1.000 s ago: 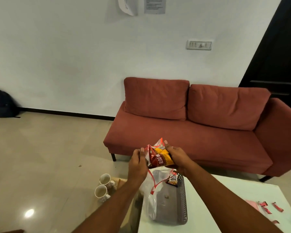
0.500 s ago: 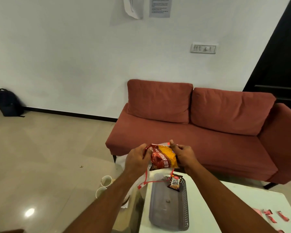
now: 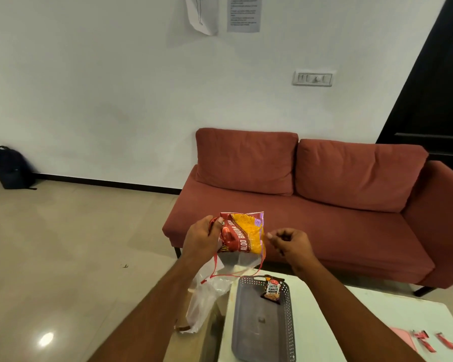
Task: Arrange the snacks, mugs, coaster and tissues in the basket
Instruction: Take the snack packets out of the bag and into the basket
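1 red-yellow snack packet (image 3: 242, 235), upright, pinched in left hand (image 3: 200, 239) grip; right hand (image 3: 289, 242) curled, empty.

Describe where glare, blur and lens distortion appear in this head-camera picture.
Head view: a bright glare spot sits on the glossy floor at lower left; the backpack by the wall and the red sachets on the white table are smeared; the dark door at right leans, a wide-angle effect; the Aloo Bhujia Sev packet reads sharp.
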